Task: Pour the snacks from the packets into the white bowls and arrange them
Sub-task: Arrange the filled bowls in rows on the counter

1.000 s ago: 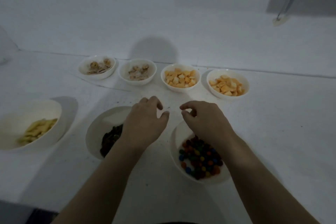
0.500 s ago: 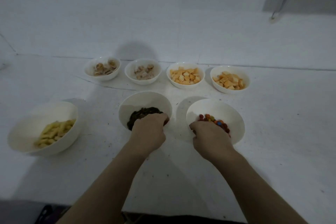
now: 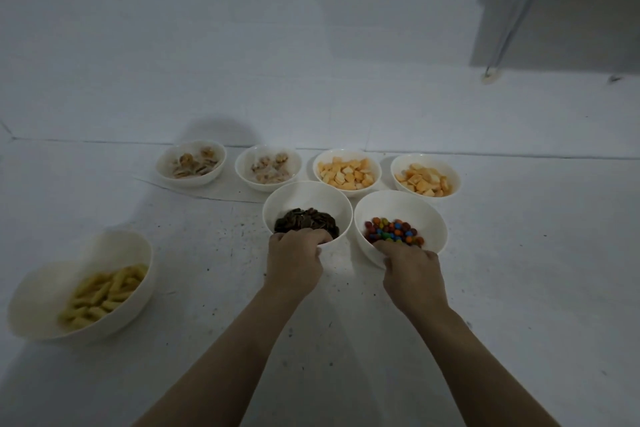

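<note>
My left hand grips the near rim of a white bowl of dark seeds. My right hand grips the near rim of a white bowl of coloured candies. Both bowls sit side by side just in front of a back row of small white bowls: two with pale brown snacks on the left, two with orange crackers on the right. A bigger white bowl of yellow sticks stands apart at the near left.
Everything rests on a white surface speckled with dark crumbs near the seed bowl. A white sheet edge lies under the left back bowls. A wall rises just behind the row, and a grey frame stands at the far right.
Both hands came down onto the near rims of the two bowls and pushed them away from me, up close to the back row.
</note>
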